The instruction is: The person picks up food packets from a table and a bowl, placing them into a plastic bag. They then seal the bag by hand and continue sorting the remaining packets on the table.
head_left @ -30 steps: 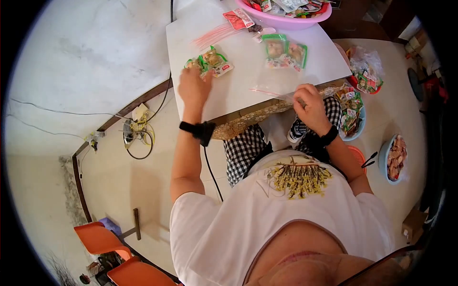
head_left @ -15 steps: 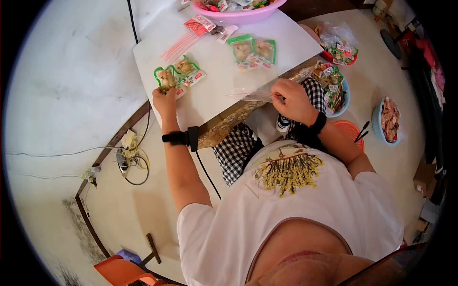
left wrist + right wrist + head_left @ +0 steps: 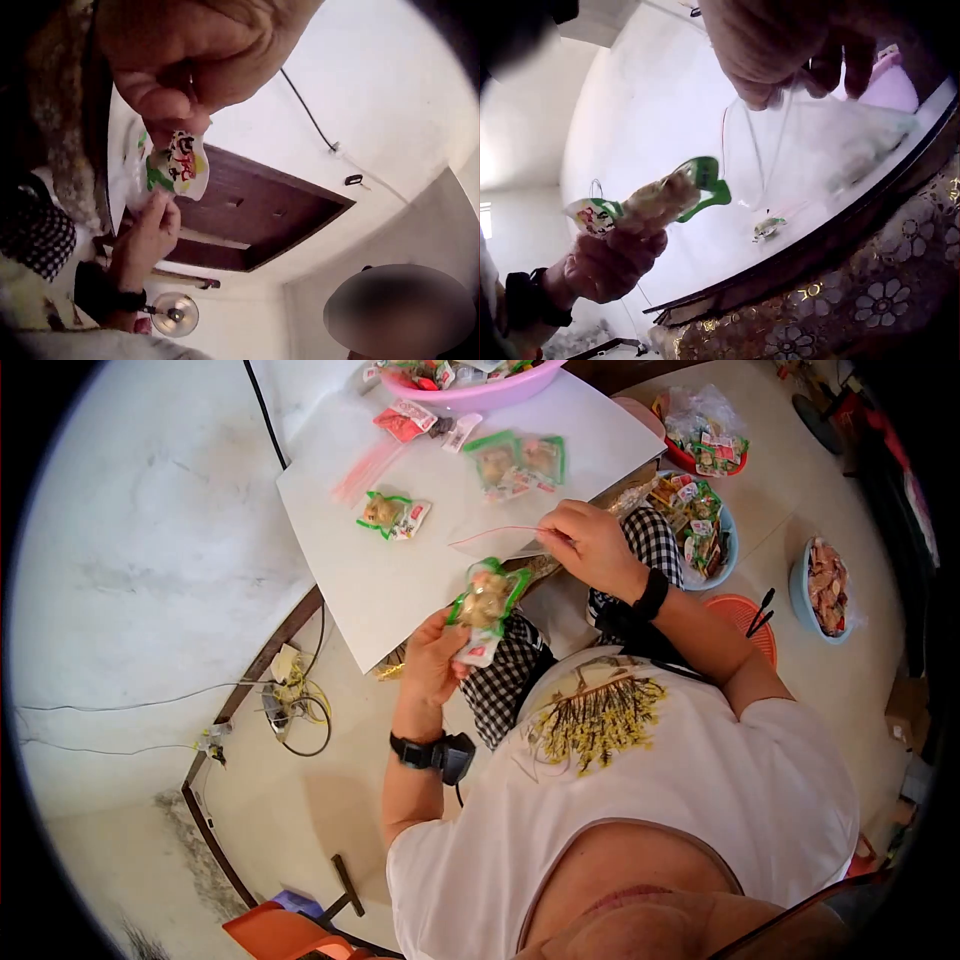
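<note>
My left hand (image 3: 430,660) grips a green-edged clear snack packet (image 3: 487,600) by its white printed end, over the table's front edge. Pale brown, lumpy food shows through the packet's plastic. In the right wrist view, that packet (image 3: 656,202) points its green end toward the bag. Between thumb and fingers, my right hand (image 3: 592,548) pinches a clear zip bag (image 3: 497,543) with a red line along its mouth. The bag (image 3: 776,146) hangs with its mouth spread a little in the right wrist view. One similar packet (image 3: 382,511) lies on the table at left.
Two more green-edged packets (image 3: 540,458) lie on the white table (image 3: 330,560), near a red packet (image 3: 405,420) and a stack of red-lined bags (image 3: 365,472). A pink basin (image 3: 490,398) of packets stands at the back. Filled blue basins (image 3: 803,595) stand on the floor at right.
My left hand has picked up one of the two packets at the table's left and brought it toward my body and the bag. The right hand has kept the bag and raised its mouth.
</note>
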Available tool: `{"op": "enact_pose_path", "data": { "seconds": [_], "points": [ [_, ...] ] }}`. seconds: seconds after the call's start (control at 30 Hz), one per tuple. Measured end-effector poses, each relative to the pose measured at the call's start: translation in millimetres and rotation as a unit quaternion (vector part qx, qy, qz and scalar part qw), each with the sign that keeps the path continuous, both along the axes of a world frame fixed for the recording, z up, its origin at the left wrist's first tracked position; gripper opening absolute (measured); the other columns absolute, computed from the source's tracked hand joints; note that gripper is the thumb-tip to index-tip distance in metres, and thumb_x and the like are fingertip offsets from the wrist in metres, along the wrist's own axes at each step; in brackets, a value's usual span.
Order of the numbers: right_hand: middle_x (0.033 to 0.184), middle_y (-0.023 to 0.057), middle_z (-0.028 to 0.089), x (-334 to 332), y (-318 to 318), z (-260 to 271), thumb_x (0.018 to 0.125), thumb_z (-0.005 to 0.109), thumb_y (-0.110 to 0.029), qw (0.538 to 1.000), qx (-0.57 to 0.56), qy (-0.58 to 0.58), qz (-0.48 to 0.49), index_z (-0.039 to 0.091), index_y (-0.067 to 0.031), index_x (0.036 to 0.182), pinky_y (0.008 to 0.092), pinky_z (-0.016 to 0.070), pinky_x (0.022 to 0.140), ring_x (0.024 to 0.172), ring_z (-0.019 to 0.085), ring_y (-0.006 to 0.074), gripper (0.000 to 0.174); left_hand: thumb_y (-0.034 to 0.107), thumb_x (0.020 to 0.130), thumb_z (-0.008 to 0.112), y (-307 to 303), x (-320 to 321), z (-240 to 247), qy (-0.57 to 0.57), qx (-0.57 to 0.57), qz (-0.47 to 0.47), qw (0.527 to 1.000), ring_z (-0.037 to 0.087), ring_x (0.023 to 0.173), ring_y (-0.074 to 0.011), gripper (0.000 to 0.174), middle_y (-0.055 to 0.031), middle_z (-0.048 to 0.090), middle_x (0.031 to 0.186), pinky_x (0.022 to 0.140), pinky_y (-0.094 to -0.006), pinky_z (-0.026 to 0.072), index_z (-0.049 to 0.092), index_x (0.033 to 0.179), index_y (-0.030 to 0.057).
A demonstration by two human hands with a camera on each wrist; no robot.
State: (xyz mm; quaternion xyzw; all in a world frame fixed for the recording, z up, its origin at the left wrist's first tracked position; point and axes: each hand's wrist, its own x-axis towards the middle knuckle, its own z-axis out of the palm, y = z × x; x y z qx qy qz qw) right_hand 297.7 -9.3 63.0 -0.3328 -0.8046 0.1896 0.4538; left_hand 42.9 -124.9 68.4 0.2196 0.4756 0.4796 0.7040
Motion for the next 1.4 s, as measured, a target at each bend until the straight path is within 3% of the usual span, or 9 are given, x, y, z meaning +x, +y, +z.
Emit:
{"op": "enact_pose_path", "data": {
  "seconds": [0.1, 0.47, 0.57, 0.67, 0.77, 1.07, 1.17, 1.33, 1.4],
  "points": [
    [0.073, 0.0106, 0.054, -2, 1, 2, 0.086, 0.063, -0.008, 1.0, 0.005, 0.018, 0.003, 0.061, -0.0038, 0.089, 0.0373, 0.043, 0.058, 0.066, 0.054, 0.0292, 0.006, 0.0, 0.094, 0.047, 23, 29, 5, -0.006, -0.017, 0.001, 1.0, 0.042, 0.047, -0.0043, 0.023, -0.0067, 0.062, 0.088, 0.038, -0.0168, 0.0367, 0.053, 0.116, -0.001],
    [0.082, 0.0111, 0.057, -2, 2, 5, 0.085, 0.062, -0.012, 0.999, -0.001, 0.029, 0.023, 0.065, -0.0062, 0.094, 0.0405, 0.0468, 0.064, 0.076, 0.058, 0.0322, 0.011, 0.0, 0.092, 0.044, 119, 72, -9, -0.057, 0.045, 0.064, 0.995, 0.045, 0.057, -0.0082, 0.025, -0.0041, 0.056, 0.083, 0.046, -0.0218, 0.0375, 0.052, 0.115, 0.0034],
    [0.081, 0.0105, 0.057, -4, 1, 0, 0.085, 0.062, -0.014, 0.999, 0.003, 0.033, 0.036, 0.065, -0.0063, 0.092, 0.0407, 0.0462, 0.063, 0.076, 0.057, 0.032, 0.011, 0.011, 0.098, 0.045, 141, 91, -6, -0.039, 0.139, 0.103, 0.984, 0.059, 0.078, -0.0184, 0.016, -0.0085, 0.059, 0.095, 0.062, -0.029, 0.0511, 0.05, 0.11, 0.0032],
    [0.081, 0.0103, 0.056, -4, 1, -8, 0.085, 0.062, -0.015, 0.999, -0.009, 0.012, 0.037, 0.065, -0.0063, 0.091, 0.0408, 0.0454, 0.062, 0.075, 0.057, 0.0316, 0.011, 0.017, 0.1, 0.044, 150, 94, -18, -0.124, 0.093, 0.156, 0.976, 0.061, 0.095, -0.0242, 0.02, -0.0131, 0.06, 0.107, 0.079, -0.0364, 0.0532, 0.05, 0.114, 0.003],
    [0.081, 0.0104, 0.056, -2, 0, -11, 0.085, 0.062, -0.016, 0.999, -0.023, -0.002, 0.044, 0.065, -0.0061, 0.09, 0.0408, 0.0449, 0.062, 0.075, 0.056, 0.0313, 0.012, 0.008, 0.094, 0.048, 138, 101, -14, -0.055, 0.174, 0.109, 0.977, 0.057, 0.082, -0.0163, 0.023, -0.0076, 0.059, 0.093, 0.071, -0.0283, 0.0485, 0.052, 0.116, 0.0036],
    [0.081, 0.0103, 0.057, -2, 1, -17, 0.086, 0.061, -0.015, 0.999, -0.032, -0.006, 0.043, 0.065, -0.0061, 0.09, 0.0415, 0.0446, 0.063, 0.076, 0.057, 0.0311, 0.011, 0.005, 0.093, 0.05, 159, 98, -40, -0.107, 0.232, 0.196, 0.947, 0.058, 0.09, -0.0178, 0.017, -0.0079, 0.057, 0.1, 0.074, -0.0297, 0.0492, 0.053, 0.11, 0.0031],
    [0.079, 0.0103, 0.056, -1, 2, -18, 0.085, 0.062, -0.014, 0.998, -0.036, -0.014, 0.047, 0.065, -0.0057, 0.09, 0.0417, 0.0442, 0.063, 0.075, 0.056, 0.0313, 0.01, 0.002, 0.092, 0.052, 147, 88, -46, 0.167, 0.3, 0.106, 0.933, 0.057, 0.092, -0.0155, 0.019, -0.0097, 0.059, 0.103, 0.075, -0.0284, 0.0491, 0.054, 0.111, 0.0015],
    [0.075, 0.0107, 0.054, 1, 3, -12, 0.084, 0.063, -0.013, 0.997, -0.04, -0.034, 0.051, 0.065, -0.0055, 0.089, 0.0415, 0.0437, 0.06, 0.07, 0.056, 0.031, 0.01, 0.008, 0.092, 0.056, 88, 52, -12, 0.271, 0.142, 0.007, 0.952, 0.059, 0.068, -0.0139, 0.012, -0.006, 0.065, 0.081, 0.062, -0.0273, 0.0483, 0.063, 0.097, -0.0005],
    [0.074, 0.0107, 0.055, 1, 5, -13, 0.084, 0.063, -0.013, 0.998, -0.033, -0.036, 0.05, 0.065, -0.0053, 0.087, 0.041, 0.0436, 0.059, 0.068, 0.055, 0.0309, 0.009, 0.011, 0.092, 0.057, 84, 23, -2, 0.38, 0.113, 0.001, 0.918, 0.058, 0.058, -0.0147, 0.014, -0.0042, 0.064, 0.068, 0.054, -0.0287, 0.046, 0.065, 0.089, -0.0006]
  ]
}}
